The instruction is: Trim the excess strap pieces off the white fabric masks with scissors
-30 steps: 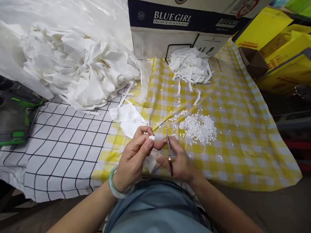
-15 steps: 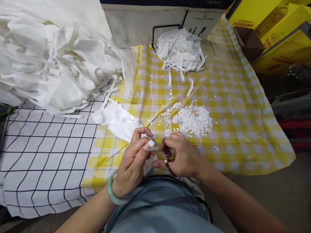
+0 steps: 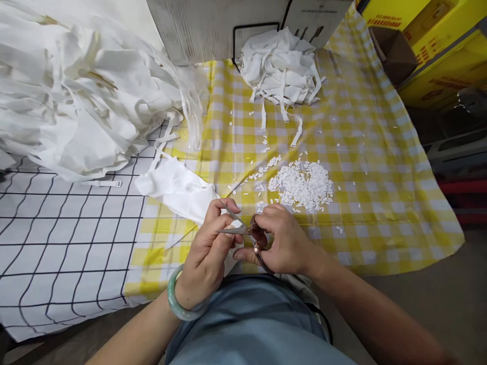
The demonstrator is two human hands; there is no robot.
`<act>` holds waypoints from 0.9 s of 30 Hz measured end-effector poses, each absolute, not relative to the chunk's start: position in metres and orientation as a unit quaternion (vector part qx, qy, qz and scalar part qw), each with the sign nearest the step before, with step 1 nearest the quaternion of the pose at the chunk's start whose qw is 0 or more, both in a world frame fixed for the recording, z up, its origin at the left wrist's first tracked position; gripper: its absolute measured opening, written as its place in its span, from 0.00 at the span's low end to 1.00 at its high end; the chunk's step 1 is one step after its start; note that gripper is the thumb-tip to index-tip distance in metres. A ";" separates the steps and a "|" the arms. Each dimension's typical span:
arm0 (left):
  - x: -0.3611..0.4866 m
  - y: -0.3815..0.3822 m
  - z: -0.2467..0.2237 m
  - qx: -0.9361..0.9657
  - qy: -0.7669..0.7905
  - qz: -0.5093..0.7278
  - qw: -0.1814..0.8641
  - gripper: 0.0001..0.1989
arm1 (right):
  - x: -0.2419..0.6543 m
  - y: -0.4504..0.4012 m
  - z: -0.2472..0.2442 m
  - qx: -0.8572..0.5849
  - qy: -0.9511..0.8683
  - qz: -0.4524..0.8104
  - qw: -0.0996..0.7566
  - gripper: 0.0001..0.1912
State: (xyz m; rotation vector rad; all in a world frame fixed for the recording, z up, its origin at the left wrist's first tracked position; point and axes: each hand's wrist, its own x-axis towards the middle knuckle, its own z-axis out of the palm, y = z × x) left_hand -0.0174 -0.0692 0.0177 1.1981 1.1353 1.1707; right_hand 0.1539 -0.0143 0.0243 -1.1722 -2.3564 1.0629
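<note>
My right hand [image 3: 283,241] grips a pair of scissors [image 3: 243,230] by its bronze-coloured handles. The blades stand apart, pointing left into the fingers of my left hand [image 3: 211,248]. A white fabric piece [image 3: 177,190] with thin straps lies to the left on the table and runs up to my left hand, whose fingers are closed on it. A small white end of it shows between the blades. Partly hidden behind my fingers, more white cloth hangs below. Beyond my right hand lies a heap of small white clippings [image 3: 304,185].
A large pile of white fabric [image 3: 87,101] covers the back left. Another bundle of white strapped pieces [image 3: 279,68] sits against a cardboard box [image 3: 198,30]. Yellow-checked cloth [image 3: 365,213] covers the right side, black-gridded cloth [image 3: 72,243] the left. Yellow boxes [image 3: 452,76] stand at far right.
The scissors have shifted slightly left, farther into the fingers of my left hand, with the blades still apart. The head view has tilted a little; the piles look unchanged.
</note>
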 end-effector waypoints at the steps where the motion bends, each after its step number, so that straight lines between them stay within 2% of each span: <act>1: -0.017 -0.069 0.018 0.501 0.473 0.492 0.532 0.17 | 0.154 -0.014 0.024 -0.408 -0.820 0.371 0.151 0.24; 15: -0.001 -0.052 0.011 0.533 0.454 0.480 0.528 0.16 | 0.177 -0.016 0.014 -0.462 -0.789 0.361 0.181 0.26; 21: 0.020 -0.029 0.003 0.574 0.454 0.401 0.551 0.17 | 0.207 -0.022 0.009 -0.595 -0.706 0.360 0.131 0.26; 24: 0.019 -0.029 0.009 0.604 0.460 0.371 0.535 0.18 | 0.219 -0.022 0.007 -0.630 -0.650 0.397 0.153 0.27; 27: -0.003 -0.043 0.028 0.697 0.411 0.263 0.526 0.15 | 0.226 -0.019 0.008 -0.633 -0.648 0.391 0.162 0.22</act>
